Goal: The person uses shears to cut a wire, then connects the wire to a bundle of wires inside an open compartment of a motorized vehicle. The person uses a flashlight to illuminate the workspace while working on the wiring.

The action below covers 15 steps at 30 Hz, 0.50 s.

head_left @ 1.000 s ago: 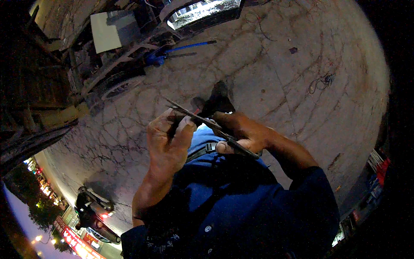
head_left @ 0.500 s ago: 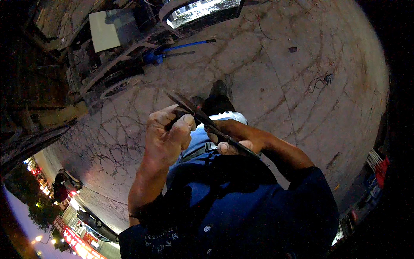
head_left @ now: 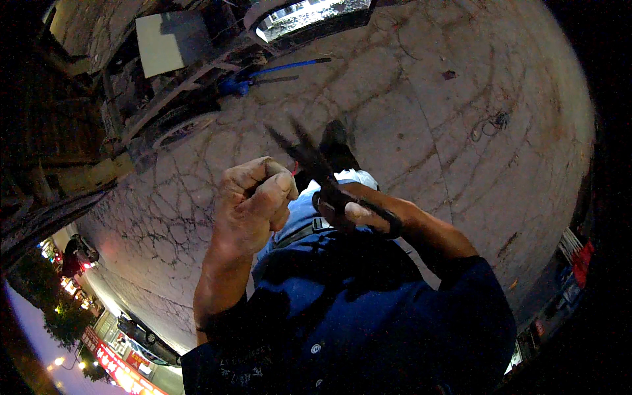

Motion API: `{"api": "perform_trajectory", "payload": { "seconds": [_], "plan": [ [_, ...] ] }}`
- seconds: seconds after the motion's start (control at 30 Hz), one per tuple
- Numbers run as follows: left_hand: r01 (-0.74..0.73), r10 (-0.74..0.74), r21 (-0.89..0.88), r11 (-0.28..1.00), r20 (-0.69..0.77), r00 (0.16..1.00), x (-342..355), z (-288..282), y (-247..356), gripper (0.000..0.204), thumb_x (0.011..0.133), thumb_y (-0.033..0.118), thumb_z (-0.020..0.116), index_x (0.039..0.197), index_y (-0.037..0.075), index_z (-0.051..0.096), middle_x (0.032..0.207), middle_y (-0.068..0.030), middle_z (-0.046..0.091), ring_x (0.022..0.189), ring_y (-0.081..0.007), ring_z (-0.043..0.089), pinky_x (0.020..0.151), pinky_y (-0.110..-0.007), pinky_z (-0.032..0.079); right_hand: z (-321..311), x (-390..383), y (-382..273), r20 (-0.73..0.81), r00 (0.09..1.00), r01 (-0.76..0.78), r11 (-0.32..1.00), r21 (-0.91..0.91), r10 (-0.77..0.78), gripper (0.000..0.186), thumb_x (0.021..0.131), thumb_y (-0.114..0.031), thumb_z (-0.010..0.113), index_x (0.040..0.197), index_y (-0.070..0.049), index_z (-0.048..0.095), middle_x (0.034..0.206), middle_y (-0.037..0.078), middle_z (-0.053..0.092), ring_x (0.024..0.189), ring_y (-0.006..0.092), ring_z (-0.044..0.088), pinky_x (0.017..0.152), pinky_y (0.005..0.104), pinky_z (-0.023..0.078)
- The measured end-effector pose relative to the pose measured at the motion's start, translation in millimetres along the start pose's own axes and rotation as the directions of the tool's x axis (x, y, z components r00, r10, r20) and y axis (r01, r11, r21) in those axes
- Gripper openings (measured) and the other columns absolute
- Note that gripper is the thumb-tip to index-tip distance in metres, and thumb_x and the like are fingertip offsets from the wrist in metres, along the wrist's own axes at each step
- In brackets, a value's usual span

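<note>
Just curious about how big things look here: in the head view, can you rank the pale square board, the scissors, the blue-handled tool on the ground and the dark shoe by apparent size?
1. Scissors, though nearness to the camera inflates them.
2. Pale square board.
3. Blue-handled tool, long but thin.
4. Dark shoe, partly hidden.
Board and scissors look close, so their order is unsure.

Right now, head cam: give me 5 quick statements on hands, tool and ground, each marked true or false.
1. The right hand holds a pair of dark scissors. True.
2. The scissor blades are shut. False: they are spread apart, tips pointing up and away.
3. The left hand is curled into a loose fist beside the scissors. True.
4. The ground is smooth green tile. False: it is cracked concrete pavement.
5. A blue-handled tool lies on the pavement ahead of the person. True.
</note>
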<state>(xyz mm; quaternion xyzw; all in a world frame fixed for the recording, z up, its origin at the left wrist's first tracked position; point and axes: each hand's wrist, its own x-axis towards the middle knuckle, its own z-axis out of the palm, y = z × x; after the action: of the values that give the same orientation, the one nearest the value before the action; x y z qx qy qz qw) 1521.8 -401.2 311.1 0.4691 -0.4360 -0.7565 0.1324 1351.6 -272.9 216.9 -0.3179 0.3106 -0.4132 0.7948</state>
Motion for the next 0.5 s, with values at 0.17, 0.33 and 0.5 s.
{"api": "perform_trajectory", "payload": {
  "seconds": [0.17,0.33,0.5],
  "plan": [
    [-0.041,0.068,0.268,0.963,-0.090,0.994,-10.7,13.0,4.0,0.017,0.089,0.011,0.056,0.077,0.000,0.063,0.056,0.0005,0.052,0.044,-0.0049,0.044,0.042,-0.022,0.034,-15.7,-16.1,5.4,-0.133,0.962,0.178,0.916,-0.358,-0.239,0.051,0.084,-0.048,0.068,0.096,-0.003,0.047,0.079,0.006,0.045,0.075,0.0169,0.044,0.064,0.0347,0.038],
    [-0.152,0.280,0.616,0.773,-0.116,0.953,-16.3,19.7,-5.0,0.015,0.085,0.013,0.062,0.084,-0.002,0.066,0.062,-0.0037,0.057,0.057,-0.0099,0.055,0.051,-0.026,0.042,-12.4,-24.9,-11.3,-0.224,0.946,0.025,0.743,-0.669,-0.233,0.061,0.074,-0.048,0.077,0.093,0.000,0.044,0.077,0.016,0.046,0.068,0.0279,0.046,0.062,0.0383,0.039],
    [-0.244,0.398,0.604,0.759,-0.134,0.907,-22.2,26.3,-20.6,0.015,0.083,0.014,0.066,0.088,0.000,0.067,0.067,-0.0073,0.062,0.060,-0.0131,0.059,0.054,-0.027,0.044,-6.2,-23.6,4.4,-0.235,0.888,0.092,0.653,-0.752,-0.396,0.064,0.073,-0.046,0.078,0.096,0.001,0.042,0.077,0.021,0.049,0.066,0.0392,0.050,0.060,0.0443,0.040]
  ]
}}
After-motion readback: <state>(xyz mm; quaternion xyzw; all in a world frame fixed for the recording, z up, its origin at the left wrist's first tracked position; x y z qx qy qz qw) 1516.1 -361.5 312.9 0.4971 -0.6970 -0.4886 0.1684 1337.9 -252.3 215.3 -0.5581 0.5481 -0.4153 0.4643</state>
